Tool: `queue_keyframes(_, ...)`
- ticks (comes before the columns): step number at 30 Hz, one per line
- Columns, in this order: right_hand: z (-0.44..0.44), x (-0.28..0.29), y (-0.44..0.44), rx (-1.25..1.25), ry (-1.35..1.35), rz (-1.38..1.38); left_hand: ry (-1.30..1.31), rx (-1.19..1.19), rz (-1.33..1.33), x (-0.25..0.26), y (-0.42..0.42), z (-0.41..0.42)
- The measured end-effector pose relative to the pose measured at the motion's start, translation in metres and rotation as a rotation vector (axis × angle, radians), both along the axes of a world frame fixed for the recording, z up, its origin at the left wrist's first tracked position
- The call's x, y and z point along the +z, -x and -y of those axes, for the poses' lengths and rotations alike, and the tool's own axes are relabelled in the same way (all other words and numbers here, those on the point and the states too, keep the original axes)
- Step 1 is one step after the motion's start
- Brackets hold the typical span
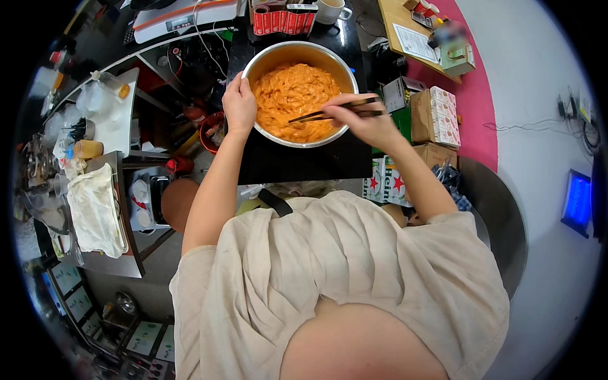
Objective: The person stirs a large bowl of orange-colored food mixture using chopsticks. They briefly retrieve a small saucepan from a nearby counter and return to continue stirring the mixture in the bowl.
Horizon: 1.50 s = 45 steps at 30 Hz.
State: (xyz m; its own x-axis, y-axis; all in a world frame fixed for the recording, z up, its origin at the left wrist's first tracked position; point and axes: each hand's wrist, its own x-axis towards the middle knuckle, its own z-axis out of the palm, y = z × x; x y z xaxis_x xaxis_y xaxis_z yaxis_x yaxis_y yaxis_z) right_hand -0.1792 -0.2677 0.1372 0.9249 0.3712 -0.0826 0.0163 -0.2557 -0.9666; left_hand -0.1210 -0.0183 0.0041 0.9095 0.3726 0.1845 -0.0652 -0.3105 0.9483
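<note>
A large round metal basin stands on a black tabletop in front of me. Inside it lies a mass of wet, orange-coated food pieces; what they are, I cannot tell. My left hand grips the basin's left rim, thumb at the top edge. In my right hand, over the right rim, is a pair of dark chopsticks, pointing left with their tips in or just over the orange food. My right fingers hide part of the rim.
Behind the basin are a box of red-labelled packs and a white mug. At left, a side table holds a white cloth; a red bucket is nearer. Cartons are stacked at right.
</note>
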Motion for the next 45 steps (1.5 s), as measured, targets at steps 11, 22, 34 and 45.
queue_keyframes(11,-0.03,-0.051,-0.036,0.132,0.19,0.58,-0.037,-0.038,0.026,0.003,-0.002,-0.001)
queue_keyframes(22,0.027,0.021,-0.006,0.02,0.119,-0.023,-0.131,0.025,-0.018,0.002,0.003,-0.002)
queue_keyframes(34,0.009,-0.05,-0.083,-0.074,0.224,0.295,-0.08,-0.008,0.012,-0.004,-0.003,-0.002)
queue_keyframes(45,0.012,-0.07,-0.142,-0.218,-0.22,0.027,-0.04,-0.021,0.009,0.001,-0.005,0.002)
